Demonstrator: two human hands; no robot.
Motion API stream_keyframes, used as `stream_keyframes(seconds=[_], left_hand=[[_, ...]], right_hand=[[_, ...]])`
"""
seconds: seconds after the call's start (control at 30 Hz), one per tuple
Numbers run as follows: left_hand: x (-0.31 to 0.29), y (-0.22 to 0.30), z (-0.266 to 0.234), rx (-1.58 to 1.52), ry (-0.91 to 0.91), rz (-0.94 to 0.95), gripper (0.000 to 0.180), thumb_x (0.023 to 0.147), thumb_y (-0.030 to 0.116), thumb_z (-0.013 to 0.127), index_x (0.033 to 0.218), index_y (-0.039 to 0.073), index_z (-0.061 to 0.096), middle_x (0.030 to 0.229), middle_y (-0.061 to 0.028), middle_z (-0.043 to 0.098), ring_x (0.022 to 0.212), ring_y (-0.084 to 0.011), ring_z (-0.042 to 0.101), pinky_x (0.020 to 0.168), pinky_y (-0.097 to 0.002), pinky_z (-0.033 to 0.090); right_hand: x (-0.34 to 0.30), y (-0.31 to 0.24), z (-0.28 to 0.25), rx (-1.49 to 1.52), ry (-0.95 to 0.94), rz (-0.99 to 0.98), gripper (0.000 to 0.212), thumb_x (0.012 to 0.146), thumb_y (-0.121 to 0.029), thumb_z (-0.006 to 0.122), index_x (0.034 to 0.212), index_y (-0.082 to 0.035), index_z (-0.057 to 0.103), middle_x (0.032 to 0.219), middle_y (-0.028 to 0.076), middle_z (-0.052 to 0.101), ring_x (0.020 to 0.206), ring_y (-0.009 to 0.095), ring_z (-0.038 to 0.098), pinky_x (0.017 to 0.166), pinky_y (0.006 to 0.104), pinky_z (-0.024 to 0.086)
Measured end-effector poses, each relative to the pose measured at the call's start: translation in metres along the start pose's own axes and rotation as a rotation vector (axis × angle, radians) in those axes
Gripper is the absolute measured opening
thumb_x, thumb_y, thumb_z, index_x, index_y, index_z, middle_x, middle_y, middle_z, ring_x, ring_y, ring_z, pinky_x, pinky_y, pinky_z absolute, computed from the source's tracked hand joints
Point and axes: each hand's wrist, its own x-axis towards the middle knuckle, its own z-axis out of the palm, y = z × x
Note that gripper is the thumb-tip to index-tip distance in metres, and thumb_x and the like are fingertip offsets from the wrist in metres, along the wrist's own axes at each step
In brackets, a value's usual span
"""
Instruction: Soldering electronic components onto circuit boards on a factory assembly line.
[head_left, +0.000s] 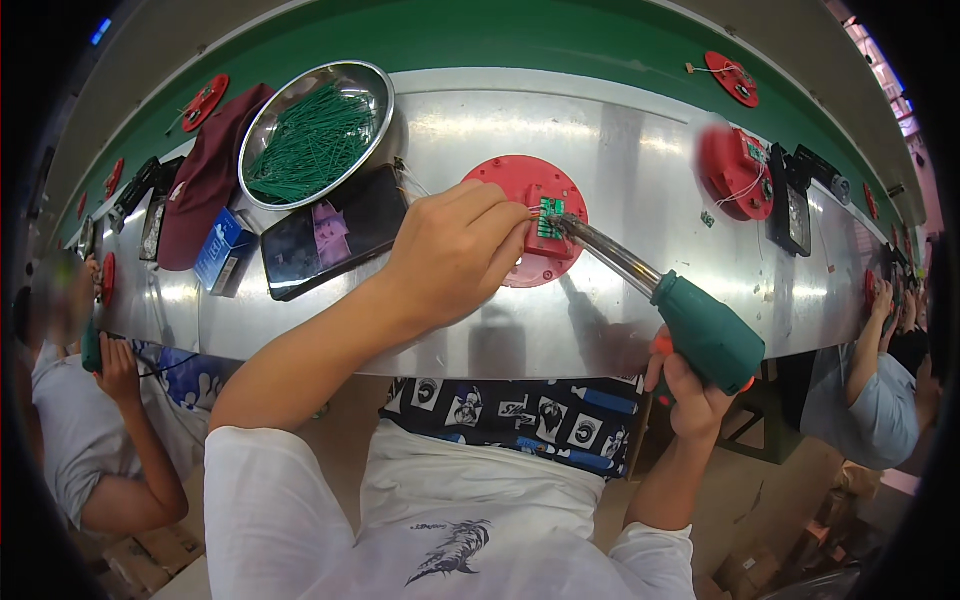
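Observation:
A round red plastic base [500, 175] lies on the metal worktop in front of me. On it sits a small green circuit board [546, 228] in a raised red housing. The fingers of my left hand [450, 245] are pinched together at the board's left edge, on thin wires [523, 215] whose ends reach the board. My right hand [690, 395] grips a green-handled soldering gun [710, 335] from below and behind. Its metal barrel slants up and left, with the tip at the board, close to the wires. The exact contact point is too small to make out.
A steel bowl [384, 130] of green wire pieces stands at the back left, beside a black phone [350, 245], a blue box [224, 250] and a maroon cap [205, 190]. Another red base [745, 185] lies to the right, near a black device [790, 200]. Co-workers sit on both sides.

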Motion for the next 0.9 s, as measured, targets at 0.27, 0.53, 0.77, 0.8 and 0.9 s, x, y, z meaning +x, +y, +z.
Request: stream_keyframes(seconds=[0.27,0.53,0.77,0.8,0.9], left_hand=[[-0.001,0.000,0.001,0.081,-0.019,0.050,0.013,0.078,-0.002,0.071,0.090,-0.002,0.067,0.077,-0.0115,0.062,0.066,-0.0279,0.060,0.057,-0.0375,0.049],[0.000,-0.002,0.004,0.108,-0.010,0.093,0.011,0.076,0.000,0.069,0.086,0.000,0.064,0.074,-0.0091,0.057,0.063,-0.0258,0.058,0.054,-0.0373,0.047],[-0.001,-0.004,0.009,0.120,0.032,0.122,0.011,0.073,0.004,0.067,0.083,0.003,0.062,0.071,-0.0067,0.054,0.062,-0.0237,0.058,0.052,-0.0368,0.047],[-0.001,-0.003,0.008,0.120,0.031,0.121,0.011,0.073,0.004,0.067,0.083,0.003,0.062,0.071,-0.0067,0.054,0.062,-0.0237,0.058,0.052,-0.0368,0.047],[0.001,-0.001,0.007,0.119,0.010,0.117,0.012,0.073,0.004,0.066,0.083,0.003,0.062,0.071,-0.0065,0.055,0.063,-0.0237,0.058,0.052,-0.0365,0.048]], right_hand=[[0.002,-0.005,0.004,-0.012,0.038,0.059,0.024,0.081,0.003,0.067,0.104,0.008,0.065,0.084,0.010,0.067,0.057,0.012,0.059,0.051,0.0245,0.047],[0.007,-0.003,-0.003,0.060,-0.011,0.112,0.032,0.085,-0.002,0.063,0.116,0.008,0.060,0.087,0.014,0.066,0.057,0.015,0.059,0.048,0.0261,0.046],[0.010,0.010,-0.014,0.157,0.084,0.006,0.047,0.089,-0.011,0.062,0.129,0.010,0.049,0.095,0.022,0.063,0.055,0.024,0.060,0.043,0.0322,0.049],[0.010,0.013,-0.018,0.157,0.084,0.008,0.047,0.089,-0.011,0.062,0.129,0.010,0.049,0.095,0.022,0.063,0.055,0.024,0.060,0.043,0.0322,0.049],[0.011,0.016,-0.024,0.222,0.101,-0.034,0.050,0.092,-0.015,0.062,0.132,0.010,0.045,0.095,0.025,0.062,0.049,0.024,0.058,0.040,0.0315,0.048]])
